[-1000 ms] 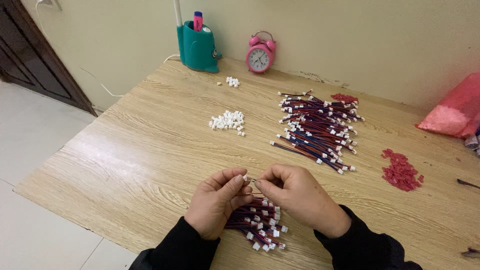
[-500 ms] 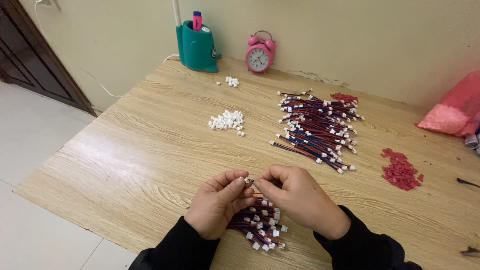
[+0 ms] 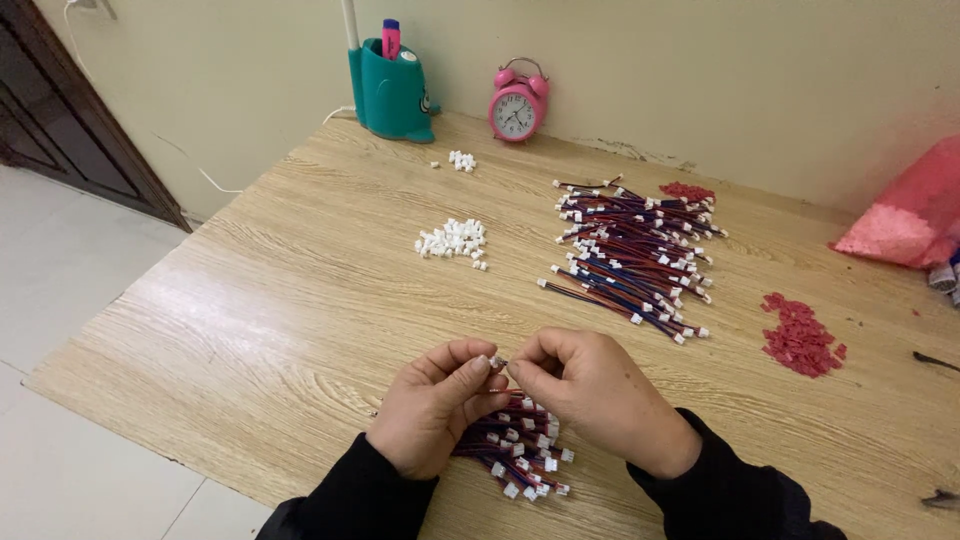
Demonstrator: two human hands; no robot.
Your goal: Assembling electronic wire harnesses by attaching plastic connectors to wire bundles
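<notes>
My left hand and my right hand meet at the near edge of the wooden table. Their fingertips pinch a small white connector between them; the wire end it belongs to is hidden by the fingers. Under both hands lies a bundle of red and blue wires with white connectors. A larger heap of the same wires lies further back, right of centre. A small pile of loose white connectors sits at the table's middle.
A teal pen holder and a pink alarm clock stand at the back by the wall. A few white connectors lie near them. Red pieces are heaped at the right, a pink bag beyond them.
My fingers have shifted slightly on the white connector; both hands stay in the same place. Nothing else has moved.
</notes>
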